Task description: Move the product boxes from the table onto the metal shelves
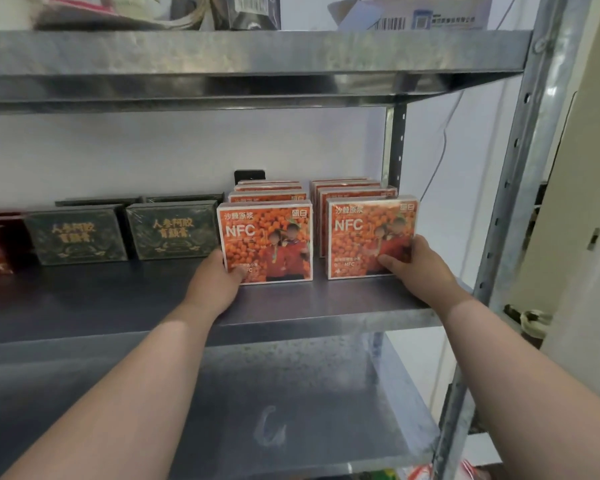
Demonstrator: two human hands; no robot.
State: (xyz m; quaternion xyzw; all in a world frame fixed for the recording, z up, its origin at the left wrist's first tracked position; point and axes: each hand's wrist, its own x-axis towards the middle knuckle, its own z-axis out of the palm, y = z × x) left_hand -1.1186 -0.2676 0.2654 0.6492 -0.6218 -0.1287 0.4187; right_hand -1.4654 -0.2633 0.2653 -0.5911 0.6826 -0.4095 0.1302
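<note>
Both arms are stretched forward. The left grip is clamped on the left box, the right grip on the right box. Both orange boxes are stood upright on the shelf.

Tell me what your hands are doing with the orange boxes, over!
Status: left hand grips left orange NFC box; right hand grips right orange NFC box. Both upright on metal shelf. Green boxes alongside, nothing blocking.

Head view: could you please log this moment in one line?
left hand: grips left orange box | right hand: grips right orange box | both: upright on metal shelf
</note>
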